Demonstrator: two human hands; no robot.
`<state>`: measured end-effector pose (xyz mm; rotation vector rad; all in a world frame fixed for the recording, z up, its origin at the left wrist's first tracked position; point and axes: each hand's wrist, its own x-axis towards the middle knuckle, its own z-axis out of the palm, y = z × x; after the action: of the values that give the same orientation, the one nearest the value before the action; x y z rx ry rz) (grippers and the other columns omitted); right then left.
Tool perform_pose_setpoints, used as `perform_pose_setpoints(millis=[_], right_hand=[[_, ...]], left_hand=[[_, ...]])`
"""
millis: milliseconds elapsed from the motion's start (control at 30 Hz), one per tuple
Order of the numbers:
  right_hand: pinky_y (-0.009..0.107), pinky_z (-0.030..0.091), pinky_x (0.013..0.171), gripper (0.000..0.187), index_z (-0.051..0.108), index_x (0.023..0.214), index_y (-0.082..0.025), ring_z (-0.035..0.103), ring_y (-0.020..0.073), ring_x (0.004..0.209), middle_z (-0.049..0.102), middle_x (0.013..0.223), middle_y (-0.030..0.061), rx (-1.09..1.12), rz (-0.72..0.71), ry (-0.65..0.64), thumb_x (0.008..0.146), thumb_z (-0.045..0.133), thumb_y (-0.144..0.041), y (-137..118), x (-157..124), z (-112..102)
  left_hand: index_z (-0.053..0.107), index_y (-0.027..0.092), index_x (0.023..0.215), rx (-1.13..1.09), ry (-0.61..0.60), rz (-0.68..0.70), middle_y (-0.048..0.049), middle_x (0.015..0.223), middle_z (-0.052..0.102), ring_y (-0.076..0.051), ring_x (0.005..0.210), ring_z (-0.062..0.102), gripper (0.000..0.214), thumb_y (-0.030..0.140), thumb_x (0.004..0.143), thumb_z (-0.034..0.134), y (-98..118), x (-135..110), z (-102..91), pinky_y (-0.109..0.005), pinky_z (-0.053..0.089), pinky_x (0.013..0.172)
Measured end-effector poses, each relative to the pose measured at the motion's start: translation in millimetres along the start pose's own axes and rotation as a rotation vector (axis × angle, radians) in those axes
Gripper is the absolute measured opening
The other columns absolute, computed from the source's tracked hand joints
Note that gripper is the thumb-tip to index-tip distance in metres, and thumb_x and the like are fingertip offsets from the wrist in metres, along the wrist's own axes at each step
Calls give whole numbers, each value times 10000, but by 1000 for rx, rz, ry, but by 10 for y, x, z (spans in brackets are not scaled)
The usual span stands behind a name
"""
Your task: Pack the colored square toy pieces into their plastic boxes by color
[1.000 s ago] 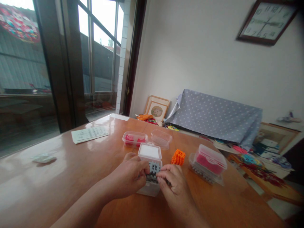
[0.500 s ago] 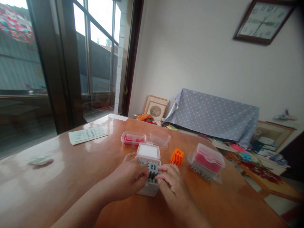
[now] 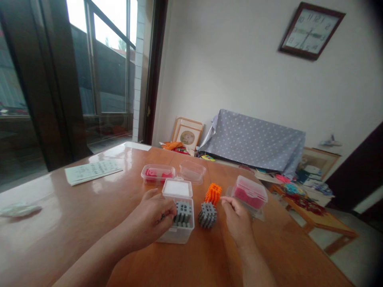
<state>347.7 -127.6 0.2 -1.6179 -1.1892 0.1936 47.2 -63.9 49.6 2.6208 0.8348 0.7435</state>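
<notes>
My left hand is over the clear plastic box, its fingers curled closed on grey notched pieces at the box's left side; the fingertips are partly hidden. More grey notched plastic pieces stand in rows inside. The box's lid is tipped back, with a white lining. To the right of the box, a grey stack of the same kind of pieces sits on the table, in front of an orange stack. My right hand holds nothing, its index finger stretched out beside the orange stack.
A clear container with red pieces and a clear lid lie behind the box. On the right is a closed container of red pieces. Written paper sheets and a crumpled pale item lie on the left of the wooden table.
A grey stack now sits on the table in front of the orange one. My right hand has left the box and moved right; my left hand stays over it. The view has turned slightly right.
</notes>
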Motion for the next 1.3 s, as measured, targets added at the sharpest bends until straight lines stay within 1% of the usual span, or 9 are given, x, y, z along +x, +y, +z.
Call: perform_pose_setpoints(millis=[100,167,267,400,567,800,1033,1133,1300], right_hand=[[381,489,876,430,745,974,-192,674,272,937,742,978,85,-101,39,-51,912,531,-559,129,45,56],[393,496,876,489,742,1021,-185,674,284,940,728,996,105,-210,45,-82,894,539,-611,150,25,134],[426,485,938,566,709,1161,-187,645,326,1054,696,1108,139,-365,-3,-125,862,574,-649,126,-43,261],[446,459,1014,585,647,1298,-215,598,350,1182,652,1245,148,-471,-46,-163,849,615,-588,100,-96,365],[445,456,1017,599,624,1327,-196,597,349,1195,646,1265,159,-508,-9,-178,854,602,-562,88,-53,377],[405,476,913,437,688,1151,-249,629,320,1088,670,1141,110,-535,-15,-238,827,638,-538,31,-60,399],[416,473,914,443,666,1104,-233,621,324,1049,669,1082,104,-537,-23,-159,781,692,-535,14,-91,355],[430,473,940,466,645,1128,-229,611,330,1070,667,1107,107,-495,-57,-108,779,697,-534,15,-102,311],[458,477,968,458,624,1142,-224,605,330,1092,672,1132,107,-404,-90,-74,774,712,-482,23,-93,291]], left_hand=[[635,228,833,13,28,-6,10,807,663,-201,839,554,96,187,882,563,-50,7,16,-354,347,861],[638,229,837,27,47,-16,11,798,661,-203,828,547,94,191,884,566,-69,11,26,-354,342,854],[645,231,848,39,66,-15,11,799,664,-204,823,548,99,197,891,562,-84,18,48,-360,336,869],[643,232,844,34,63,-3,10,801,670,-210,840,559,104,188,888,559,-83,29,75,-366,330,887],[634,228,828,31,56,-6,8,795,673,-214,836,554,109,208,901,555,-68,47,66,-366,330,876],[641,225,819,27,62,-31,4,797,689,-209,819,562,184,271,953,524,-68,51,50,-375,326,883],[655,236,837,28,65,-40,3,824,699,-219,848,571,168,286,948,539,-77,47,57,-387,326,901],[658,238,844,23,71,-39,2,832,702,-220,859,575,166,292,950,542,-85,46,56,-387,333,910],[659,232,847,9,76,-48,-5,835,709,-221,866,579,169,303,951,547,-77,38,57,-392,350,916]])
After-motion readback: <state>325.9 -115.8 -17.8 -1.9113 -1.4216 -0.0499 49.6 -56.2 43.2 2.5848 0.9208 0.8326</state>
